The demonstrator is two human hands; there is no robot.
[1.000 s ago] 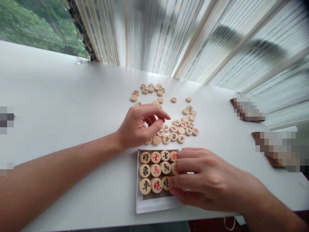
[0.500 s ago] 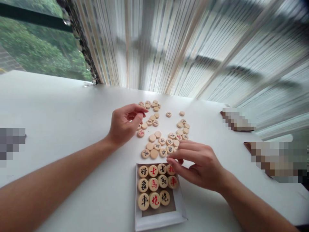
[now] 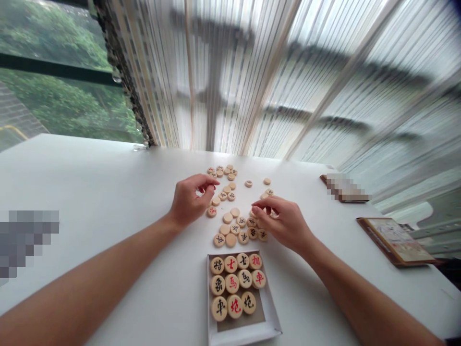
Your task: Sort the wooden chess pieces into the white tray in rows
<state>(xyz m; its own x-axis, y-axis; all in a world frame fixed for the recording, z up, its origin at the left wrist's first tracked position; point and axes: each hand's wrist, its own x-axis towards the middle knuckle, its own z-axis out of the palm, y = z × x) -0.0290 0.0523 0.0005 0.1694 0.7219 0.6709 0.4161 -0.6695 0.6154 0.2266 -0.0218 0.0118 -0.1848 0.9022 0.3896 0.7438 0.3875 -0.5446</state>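
My left hand (image 3: 193, 198) hangs over the table beside the left cluster of Chinese chess pieces (image 3: 223, 196). Its fingers are loosely curved, with a gap at the thumb and nothing visible between them. Over the right part of the nearer pieces (image 3: 235, 228) is my right hand (image 3: 283, 218), fingers bent and slightly apart, hiding some pieces below it; I see nothing gripped. In front of me lies a shallow white box (image 3: 248, 332). Upright-faced pieces with red and black characters, such as the red cannon piece (image 3: 235, 306), fill three rows, with a gap at the lower right.
More pieces (image 3: 227, 169) lie scattered toward the back of the white table (image 3: 118, 192). Two brown-edged flat items, one a clipboard-like board (image 3: 396, 241), rest at the right. A striped string curtain (image 3: 230, 86) hangs behind the far edge, near a window at left.
My right hand has moved from the box's upper right corner up onto the loose pieces, uncovering the red piece in that corner. The camera view has tilted up slightly; my left hand is nearly unchanged.
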